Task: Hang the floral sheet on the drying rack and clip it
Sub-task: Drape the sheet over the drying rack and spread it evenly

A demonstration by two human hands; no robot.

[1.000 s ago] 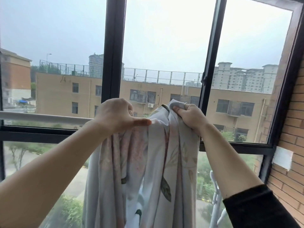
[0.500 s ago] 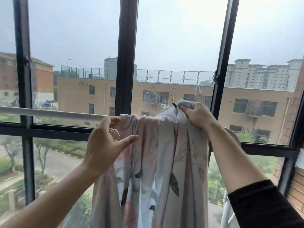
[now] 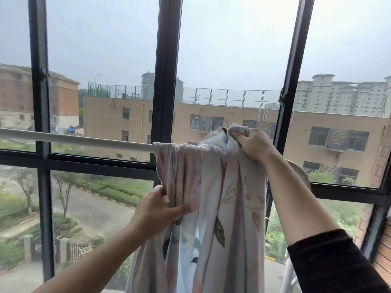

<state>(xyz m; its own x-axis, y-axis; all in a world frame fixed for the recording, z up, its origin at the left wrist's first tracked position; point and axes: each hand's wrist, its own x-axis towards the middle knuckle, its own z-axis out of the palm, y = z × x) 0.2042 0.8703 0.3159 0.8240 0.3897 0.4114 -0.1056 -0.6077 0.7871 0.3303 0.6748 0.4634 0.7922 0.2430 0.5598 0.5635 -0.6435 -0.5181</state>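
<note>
the sheet (image 3: 213, 187) hangs bunched over the rail (image 3: 74, 139) near its right end, the right hand (image 3: 252, 144) clenched on the top fold, the left hand (image 3: 156, 210) pinching its left edge, best drawn leftward along the rail to spread it.

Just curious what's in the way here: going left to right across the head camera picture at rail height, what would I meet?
Bare white rail → bunched floral sheet → right hand gripping the sheet's top.
</note>
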